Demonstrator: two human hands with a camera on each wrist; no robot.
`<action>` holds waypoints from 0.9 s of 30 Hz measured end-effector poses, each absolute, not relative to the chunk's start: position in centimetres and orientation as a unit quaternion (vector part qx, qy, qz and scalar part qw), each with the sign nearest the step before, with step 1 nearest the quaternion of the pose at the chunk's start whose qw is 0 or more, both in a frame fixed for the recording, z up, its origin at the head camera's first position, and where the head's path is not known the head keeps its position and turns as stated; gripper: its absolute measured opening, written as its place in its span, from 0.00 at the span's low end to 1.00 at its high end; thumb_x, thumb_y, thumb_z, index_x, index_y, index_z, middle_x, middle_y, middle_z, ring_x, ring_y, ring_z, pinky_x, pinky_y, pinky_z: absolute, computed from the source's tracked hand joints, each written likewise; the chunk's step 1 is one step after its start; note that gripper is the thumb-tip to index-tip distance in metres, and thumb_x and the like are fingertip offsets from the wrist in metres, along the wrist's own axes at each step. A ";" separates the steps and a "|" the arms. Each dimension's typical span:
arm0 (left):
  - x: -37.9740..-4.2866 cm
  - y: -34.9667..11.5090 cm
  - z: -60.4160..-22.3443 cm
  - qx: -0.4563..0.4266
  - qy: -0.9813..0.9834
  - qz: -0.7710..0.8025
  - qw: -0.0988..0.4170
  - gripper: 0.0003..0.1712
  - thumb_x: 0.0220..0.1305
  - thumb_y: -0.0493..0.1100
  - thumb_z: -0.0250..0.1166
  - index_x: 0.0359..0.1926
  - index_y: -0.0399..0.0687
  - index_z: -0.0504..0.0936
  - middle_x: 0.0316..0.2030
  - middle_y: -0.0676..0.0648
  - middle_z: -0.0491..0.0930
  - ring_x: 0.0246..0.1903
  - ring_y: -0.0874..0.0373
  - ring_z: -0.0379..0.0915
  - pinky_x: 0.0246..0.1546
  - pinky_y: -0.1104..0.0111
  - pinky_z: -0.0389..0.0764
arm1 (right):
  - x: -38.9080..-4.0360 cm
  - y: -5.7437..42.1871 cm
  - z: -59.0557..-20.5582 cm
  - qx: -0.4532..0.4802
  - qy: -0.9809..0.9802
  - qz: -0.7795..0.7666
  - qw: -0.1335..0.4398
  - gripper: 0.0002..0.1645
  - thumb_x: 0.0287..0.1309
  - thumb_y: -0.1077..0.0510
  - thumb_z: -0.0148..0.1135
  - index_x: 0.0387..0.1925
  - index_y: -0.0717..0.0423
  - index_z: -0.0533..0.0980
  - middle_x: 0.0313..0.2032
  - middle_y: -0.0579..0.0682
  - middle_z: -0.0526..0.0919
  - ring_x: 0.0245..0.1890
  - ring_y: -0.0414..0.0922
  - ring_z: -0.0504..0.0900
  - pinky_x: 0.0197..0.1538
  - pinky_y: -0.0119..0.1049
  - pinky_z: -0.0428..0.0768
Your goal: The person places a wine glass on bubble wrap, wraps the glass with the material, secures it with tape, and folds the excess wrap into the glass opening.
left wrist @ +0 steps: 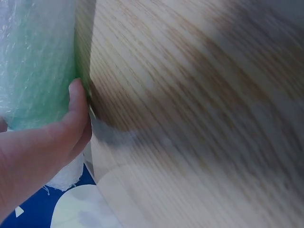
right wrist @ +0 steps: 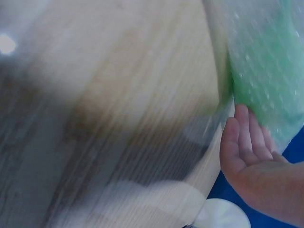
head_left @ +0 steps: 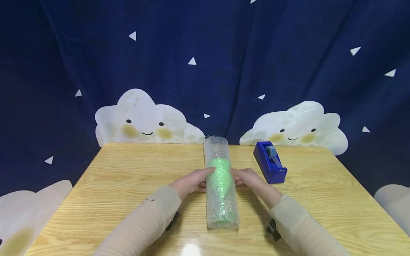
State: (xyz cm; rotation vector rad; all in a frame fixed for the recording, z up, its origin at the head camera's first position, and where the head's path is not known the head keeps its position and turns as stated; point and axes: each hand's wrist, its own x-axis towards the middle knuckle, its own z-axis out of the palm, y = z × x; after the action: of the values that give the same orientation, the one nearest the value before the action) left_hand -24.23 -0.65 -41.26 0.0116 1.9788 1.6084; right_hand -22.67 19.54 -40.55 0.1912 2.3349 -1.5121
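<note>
A long bundle of clear bubble wrap (head_left: 221,209) lies lengthwise on the table, wrapped round a green object (head_left: 221,175) that is wide near the far end and narrows towards me. Its exact kind is blurred by the wrap. My left hand (head_left: 193,180) touches the bundle's left side, the thumb lying over its top edge. On the opposite side my right hand (head_left: 249,179) rests against the wrap. The right wrist view shows that hand's fingers (right wrist: 256,142) fairly straight beside the bundle. In the left wrist view the fingers (left wrist: 78,107) lie along its side.
A blue tape dispenser (head_left: 270,165) with a roll of clear tape stands to the right of the bundle, beyond my right hand. The wooden table (head_left: 134,170) ends at a dark blue curtain (head_left: 221,71) with clouds and white triangles.
</note>
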 end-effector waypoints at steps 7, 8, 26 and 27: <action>-23.9 -0.4 -40.7 -0.017 0.745 0.603 0.285 0.37 0.66 0.59 0.52 0.61 0.31 0.65 0.38 0.42 0.73 0.37 0.54 0.71 0.46 0.61 0.79 | -22.2 18.2 -39.9 0.082 0.866 -0.466 0.161 0.45 0.56 0.36 0.56 0.56 0.73 0.68 0.48 0.66 0.79 0.46 0.54 0.81 0.49 0.48 0.81; -23.9 -0.4 -40.7 -0.019 0.745 0.603 0.285 0.37 0.65 0.59 0.52 0.61 0.31 0.64 0.38 0.42 0.73 0.36 0.54 0.71 0.46 0.61 0.79 | -22.2 18.1 -39.9 0.085 0.867 -0.464 0.161 0.44 0.56 0.37 0.57 0.56 0.73 0.68 0.50 0.66 0.78 0.48 0.56 0.80 0.49 0.49 0.81; -23.9 -0.5 -40.8 0.016 0.756 0.591 0.282 0.38 0.68 0.60 0.45 0.61 0.31 0.65 0.44 0.39 0.75 0.42 0.52 0.74 0.51 0.58 0.78 | -22.1 18.0 -40.2 0.091 0.850 -0.494 0.161 0.40 0.57 0.43 0.56 0.55 0.75 0.64 0.45 0.65 0.79 0.42 0.52 0.82 0.45 0.44 0.83; -23.9 -0.6 -40.8 0.020 0.755 0.592 0.282 0.37 0.69 0.60 0.44 0.61 0.30 0.66 0.44 0.39 0.76 0.42 0.52 0.74 0.52 0.58 0.78 | -22.1 18.0 -40.2 0.091 0.850 -0.494 0.160 0.40 0.57 0.43 0.56 0.55 0.75 0.64 0.44 0.64 0.80 0.41 0.51 0.82 0.44 0.43 0.83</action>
State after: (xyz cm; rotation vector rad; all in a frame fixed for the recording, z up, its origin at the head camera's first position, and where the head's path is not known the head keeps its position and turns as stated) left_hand -23.93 -0.57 -40.79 0.0539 2.0226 1.5851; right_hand -22.08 17.99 -40.21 0.2591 2.4280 -1.4127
